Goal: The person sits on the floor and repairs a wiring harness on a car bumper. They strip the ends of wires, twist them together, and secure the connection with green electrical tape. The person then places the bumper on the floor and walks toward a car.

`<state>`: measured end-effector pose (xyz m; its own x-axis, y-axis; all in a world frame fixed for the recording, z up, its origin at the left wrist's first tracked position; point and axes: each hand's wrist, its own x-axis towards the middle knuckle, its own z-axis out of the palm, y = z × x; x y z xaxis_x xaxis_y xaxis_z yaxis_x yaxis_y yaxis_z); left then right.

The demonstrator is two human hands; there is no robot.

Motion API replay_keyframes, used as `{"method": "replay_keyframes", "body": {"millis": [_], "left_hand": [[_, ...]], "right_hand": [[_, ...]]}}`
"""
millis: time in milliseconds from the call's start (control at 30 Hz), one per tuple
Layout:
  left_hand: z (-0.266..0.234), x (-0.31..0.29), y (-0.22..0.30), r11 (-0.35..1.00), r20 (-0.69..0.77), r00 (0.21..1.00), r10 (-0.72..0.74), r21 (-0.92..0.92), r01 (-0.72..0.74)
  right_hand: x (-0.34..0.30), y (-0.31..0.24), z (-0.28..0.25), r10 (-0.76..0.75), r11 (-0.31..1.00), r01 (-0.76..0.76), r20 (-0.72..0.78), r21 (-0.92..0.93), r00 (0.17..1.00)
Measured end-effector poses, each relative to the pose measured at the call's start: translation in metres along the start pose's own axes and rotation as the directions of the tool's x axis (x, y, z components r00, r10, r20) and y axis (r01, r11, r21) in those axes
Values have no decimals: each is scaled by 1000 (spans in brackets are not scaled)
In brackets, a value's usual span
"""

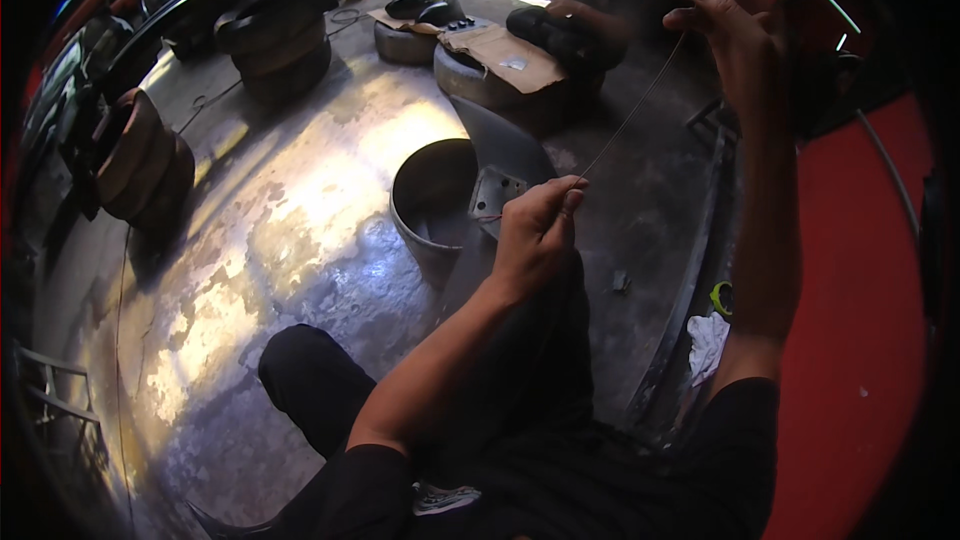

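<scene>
A thin pale strand, wire or thread [640,103], runs nearly straight between my two hands. My left hand [535,235] is closed, pinching its lower end between thumb and forefinger. Right beside those fingers is a grey metal bracket with holes [492,196], set on a dark curved panel [505,145] that lies across my lap. A short reddish strand shows at the bracket's lower edge. Raised high at the upper right, my right hand [735,35] holds the upper part of the strand, some fingers stretched out. The frame's top edge cuts off its highest fingertips.
An open round container [397,202] stands just beyond the panel. Farther off, another person [590,15] sits by tires topped with cardboard [515,55]. Stacked tires [275,45] stand at left. A white cloth [707,345] and a yellow-green ring [721,298] lie beside my right arm.
</scene>
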<state>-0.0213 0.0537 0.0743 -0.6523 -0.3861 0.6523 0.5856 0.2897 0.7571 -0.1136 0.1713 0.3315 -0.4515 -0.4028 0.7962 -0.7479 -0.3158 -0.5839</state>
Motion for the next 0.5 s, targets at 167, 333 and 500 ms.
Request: {"method": "replay_keyframes", "body": {"millis": [167,333,500], "left_hand": [[3,-6,14,986,57,988,-143,-82,147],[30,-18,7,959,118,980,-162,-214,184],[23,-41,-17,904,151,965,-213,-344,253]], "right_hand": [[15,5,10,-18,998,21,50,-62,999],[4,13,33,-47,991,48,12,-123,999],[-30,69,53,87,868,-96,41,487,995]]}}
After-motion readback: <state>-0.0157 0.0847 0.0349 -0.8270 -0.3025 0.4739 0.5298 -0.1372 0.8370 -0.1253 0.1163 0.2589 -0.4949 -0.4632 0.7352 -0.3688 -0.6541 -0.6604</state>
